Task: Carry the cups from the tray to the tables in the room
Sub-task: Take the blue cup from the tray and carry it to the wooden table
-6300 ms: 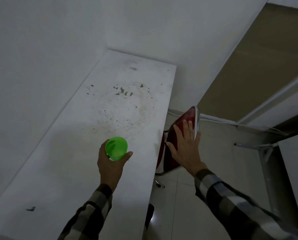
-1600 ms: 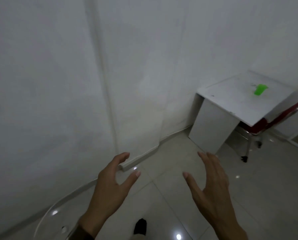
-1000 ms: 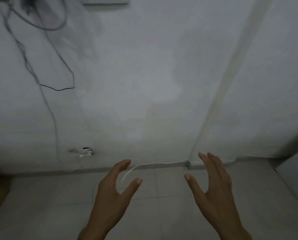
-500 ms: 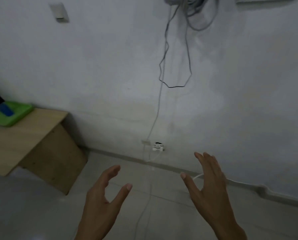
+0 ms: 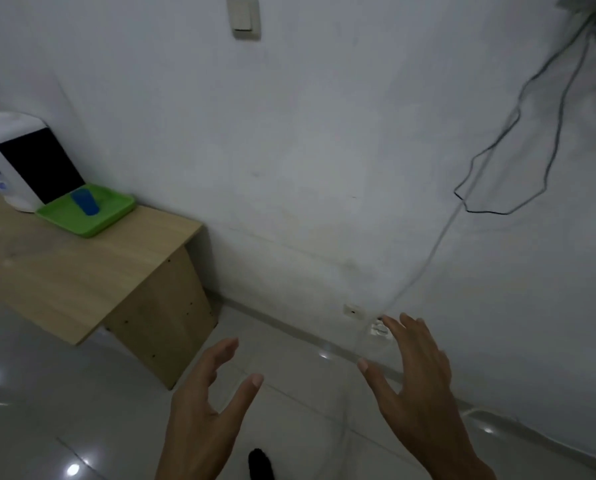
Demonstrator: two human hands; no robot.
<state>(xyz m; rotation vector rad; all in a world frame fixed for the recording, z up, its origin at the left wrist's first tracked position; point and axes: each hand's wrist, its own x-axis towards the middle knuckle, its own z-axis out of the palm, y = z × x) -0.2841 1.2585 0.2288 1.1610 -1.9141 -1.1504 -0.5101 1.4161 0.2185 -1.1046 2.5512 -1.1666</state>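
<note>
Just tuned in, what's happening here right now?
A person is facing a wooden table with both hands empty: left hand and right hand are open in front of them. One blue cup stands on the green tray there, beside a white dispenser, not yet picked up.

A lone blue cup [image 5: 85, 201] stands upright (mouth down, it seems) inside the shallow green tray [image 5: 111, 216], which sits on the wooden table [image 5: 64, 271] near its wall-side corner.

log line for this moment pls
phase: heading to tray | left hand: open, empty | right hand: open, empty | blue cup: on green tray, wooden table
</note>
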